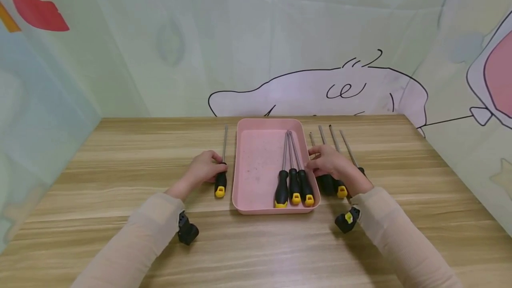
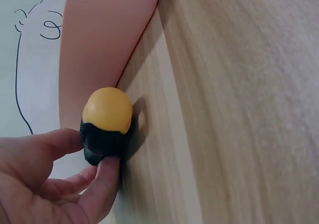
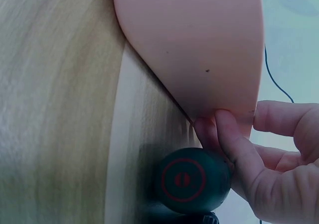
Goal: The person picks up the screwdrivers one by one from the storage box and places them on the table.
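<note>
Left of a pink tray, my left hand pinches the black handle of a screwdriver lying with its shaft toward the back. In the left wrist view, the yellow handle end points at the camera, with thumb and fingers on either side of the grip. My right hand grips the tray's right wall at the rim; the right wrist view shows its fingers against the outer side. Three screwdrivers with black-and-yellow handles lie in the tray's right half.
Several more screwdrivers lie right of the tray, partly hidden under my right hand and wrist. A dark green round handle end sits close by those fingers. A printed cloth backdrop rises behind the wooden table.
</note>
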